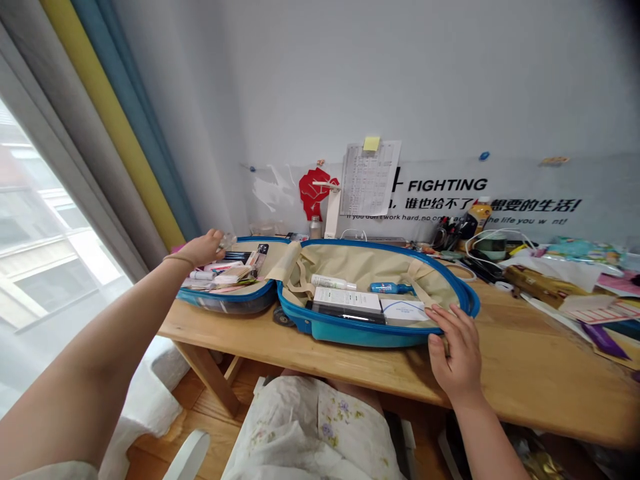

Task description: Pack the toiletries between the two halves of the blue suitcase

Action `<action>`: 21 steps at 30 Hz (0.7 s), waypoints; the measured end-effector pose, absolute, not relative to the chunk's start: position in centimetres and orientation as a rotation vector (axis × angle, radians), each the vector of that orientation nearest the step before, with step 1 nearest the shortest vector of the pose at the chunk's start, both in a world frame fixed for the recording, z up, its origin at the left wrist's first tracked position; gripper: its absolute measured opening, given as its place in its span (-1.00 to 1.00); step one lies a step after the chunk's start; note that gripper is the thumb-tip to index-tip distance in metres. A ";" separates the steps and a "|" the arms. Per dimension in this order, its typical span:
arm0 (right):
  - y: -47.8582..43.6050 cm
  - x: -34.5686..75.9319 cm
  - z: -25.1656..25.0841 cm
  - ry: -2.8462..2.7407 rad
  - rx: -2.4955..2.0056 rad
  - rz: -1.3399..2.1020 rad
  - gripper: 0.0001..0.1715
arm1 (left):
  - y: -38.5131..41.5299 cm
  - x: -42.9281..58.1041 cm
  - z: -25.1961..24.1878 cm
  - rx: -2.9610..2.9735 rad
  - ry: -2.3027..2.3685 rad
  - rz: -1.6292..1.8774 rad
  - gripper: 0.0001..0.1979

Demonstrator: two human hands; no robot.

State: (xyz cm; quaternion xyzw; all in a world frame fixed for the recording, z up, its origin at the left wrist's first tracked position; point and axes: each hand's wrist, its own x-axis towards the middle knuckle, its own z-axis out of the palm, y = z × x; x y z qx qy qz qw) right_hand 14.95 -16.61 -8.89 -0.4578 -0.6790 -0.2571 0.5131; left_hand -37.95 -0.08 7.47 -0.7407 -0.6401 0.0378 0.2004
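A small blue suitcase lies open on the wooden desk, with a left half (220,301) and a right half (360,331). My left hand (203,249) reaches over the far side of the left half, fingers closed on a small clear object (227,240) I cannot name. That half is full of small boxes and tubes (225,270). My right hand (455,347) lies flat on the front right rim of the right half, fingers spread. Inside that half sit a white box (347,300), a white bottle (333,283) and a blue bottle (390,288).
The desk's right side (540,360) is crowded with papers, cables, a green cup (491,247) and an orange bottle (479,215). A wall with a poster and taped sheet (370,177) stands behind. Curtains (115,127) and a window are on the left. My lap is below the desk edge.
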 end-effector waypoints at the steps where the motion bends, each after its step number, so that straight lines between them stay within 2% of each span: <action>1: -16.6 15.0 -8.9 -1.627 -1.112 -0.610 -0.63 | 0.2 -36.6 8.2 -2.077 -1.744 0.047 -0.50; 6: -16.6 15.0 -9.0 -1.618 -1.091 -0.597 -0.63 | 1.1 -26.0 9.9 -2.359 -1.290 -0.147 -0.48; 9: -16.6 15.0 -8.9 -1.631 -1.061 -0.612 -0.61 | 0.8 -18.8 8.6 -2.610 -0.989 -0.061 -0.49; 14: -16.6 15.1 -8.9 -1.649 -1.075 -0.631 -0.61 | 1.7 -11.1 4.6 -2.743 -0.952 0.121 -0.52; 21: -16.6 15.2 -9.0 -1.655 -1.060 -0.642 -0.59 | 4.4 -10.1 1.3 -2.831 -1.171 0.287 -0.53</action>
